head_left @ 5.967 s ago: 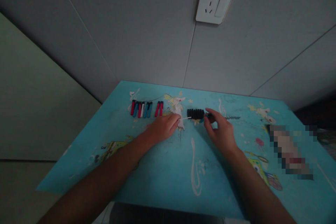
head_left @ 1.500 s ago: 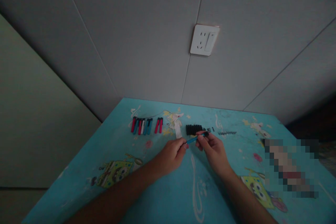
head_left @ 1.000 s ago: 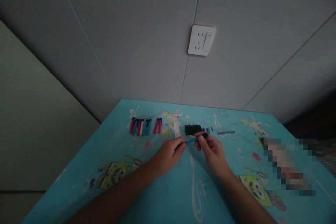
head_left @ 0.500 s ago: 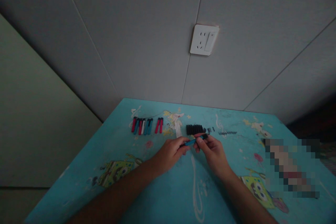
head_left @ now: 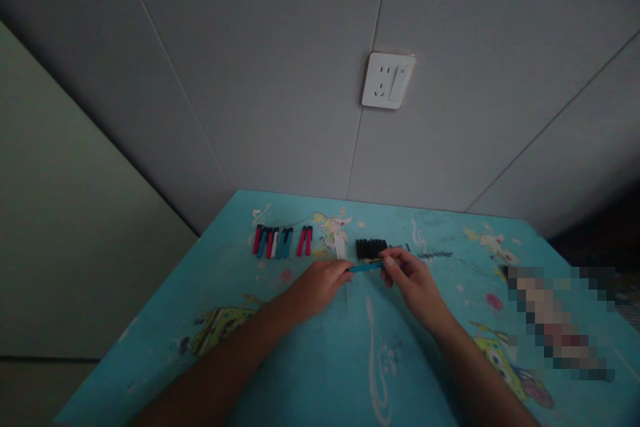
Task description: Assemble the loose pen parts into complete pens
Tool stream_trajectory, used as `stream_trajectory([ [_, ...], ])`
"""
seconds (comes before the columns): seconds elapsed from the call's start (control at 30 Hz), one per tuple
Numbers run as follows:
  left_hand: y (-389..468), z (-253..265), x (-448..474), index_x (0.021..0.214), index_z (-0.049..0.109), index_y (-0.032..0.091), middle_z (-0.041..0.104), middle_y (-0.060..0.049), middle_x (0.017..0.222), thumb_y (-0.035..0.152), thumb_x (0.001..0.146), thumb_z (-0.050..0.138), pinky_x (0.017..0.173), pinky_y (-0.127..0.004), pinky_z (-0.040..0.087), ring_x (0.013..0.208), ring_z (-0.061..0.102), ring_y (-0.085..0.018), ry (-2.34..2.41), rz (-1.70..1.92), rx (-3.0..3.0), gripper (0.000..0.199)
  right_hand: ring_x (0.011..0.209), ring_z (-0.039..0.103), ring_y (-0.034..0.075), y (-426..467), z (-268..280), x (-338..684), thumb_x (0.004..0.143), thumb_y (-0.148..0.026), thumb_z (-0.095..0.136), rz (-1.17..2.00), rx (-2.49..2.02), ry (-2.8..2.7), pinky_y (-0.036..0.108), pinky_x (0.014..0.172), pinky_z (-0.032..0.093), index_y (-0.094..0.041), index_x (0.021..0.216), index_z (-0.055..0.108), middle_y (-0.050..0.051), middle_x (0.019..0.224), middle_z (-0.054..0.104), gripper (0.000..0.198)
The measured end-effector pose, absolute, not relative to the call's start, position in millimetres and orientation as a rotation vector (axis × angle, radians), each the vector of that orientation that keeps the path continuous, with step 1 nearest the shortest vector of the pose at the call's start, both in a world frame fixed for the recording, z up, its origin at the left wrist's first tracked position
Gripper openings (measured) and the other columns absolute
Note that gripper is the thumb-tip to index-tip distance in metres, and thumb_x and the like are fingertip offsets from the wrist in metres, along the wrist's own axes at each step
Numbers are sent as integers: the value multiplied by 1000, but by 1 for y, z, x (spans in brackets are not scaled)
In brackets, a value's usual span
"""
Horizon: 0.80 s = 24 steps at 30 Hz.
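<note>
A person's left hand (head_left: 324,283) and right hand (head_left: 409,278) gripped opposite ends of a blue tube (head_left: 367,267) over a turquoise table (head_left: 320,373), near lined-up black pieces (head_left: 371,249).

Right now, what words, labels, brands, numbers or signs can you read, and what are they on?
None can be read.
Wall socket: a mark on its switch, too small to make out.
Held blue tube: no legible lettering.
Coloured tubes: too small to tell.
Pixelated item at right: blurred out.
</note>
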<state>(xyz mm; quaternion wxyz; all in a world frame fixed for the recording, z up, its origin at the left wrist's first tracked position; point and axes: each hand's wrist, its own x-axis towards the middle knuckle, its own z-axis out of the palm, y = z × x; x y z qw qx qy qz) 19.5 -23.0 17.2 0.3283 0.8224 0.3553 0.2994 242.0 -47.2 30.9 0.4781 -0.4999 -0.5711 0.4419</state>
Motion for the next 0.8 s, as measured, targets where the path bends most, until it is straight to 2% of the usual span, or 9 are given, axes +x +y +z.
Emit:
stream_trajectory([
  [0.17,-19,17,13,125,59,24,69,-8,114,28,92,56,90,-33,48,101,65,-21,872,783,2184,33,69,63,18,-48,33,250,85,-43,64,1070,-1253,-1512,30,67,48,-18,99,69,3,72,68,29],
  [0.33,-19,12,9,129,57,25,70,-9,112,31,91,58,86,-32,50,97,67,-21,852,716,2282,39,69,67,20,-49,28,248,84,-44,65,1138,-1270,-1499,32,70,51,-18,100,69,4,72,72,31],
  [0.43,-19,10,9,128,58,25,71,-9,108,31,90,58,85,-32,50,93,68,-21,866,708,2317,38,54,62,17,-51,22,245,86,-49,60,1080,-1371,-1531,28,57,48,-17,80,68,2,59,68,34],
  [0.5,-19,10,10,124,61,25,72,-8,104,31,90,59,84,-31,50,90,68,-21,863,738,2315,35,42,52,13,-52,20,243,90,-52,53,998,-1467,-1592,25,47,41,-17,62,62,0,46,59,46],
  [0.57,-19,11,11,119,64,24,72,-8,101,31,90,59,84,-31,50,90,68,-21,872,744,2312,30,39,47,12,-53,20,243,94,-52,44,917,-1528,-1653,25,44,36,-17,53,57,-1,41,52,55],
  [0.63,-17,12,11,114,66,22,72,-8,99,32,91,57,84,-31,50,91,68,-21,924,723,2322,26,45,50,13,-53,25,243,95,-51,42,862,-1513,-1683,24,47,37,-16,62,63,1,50,56,52],
  [0.7,-15,12,11,112,66,21,72,-7,99,33,93,54,82,-29,50,91,67,-20,984,708,2334,26,57,57,14,-52,30,246,94,-48,48,864,-1433,-1691,24,53,42,-16,94,69,2,67,64,38],
  [0.77,-14,12,9,113,64,21,72,-5,99,34,94,52,82,-27,50,91,67,-18,999,715,2339,26,67,61,16,-51,34,249,91,-46,55,923,-1348,-1692,25,60,46,-19,118,62,2,78,67,39],
  [0.8,-14,12,9,114,63,20,72,-5,100,34,95,52,82,-27,50,91,67,-17,990,720,2346,26,69,62,16,-50,34,251,90,-46,56,955,-1324,-1688,25,63,47,-19,119,61,2,78,67,40],
])
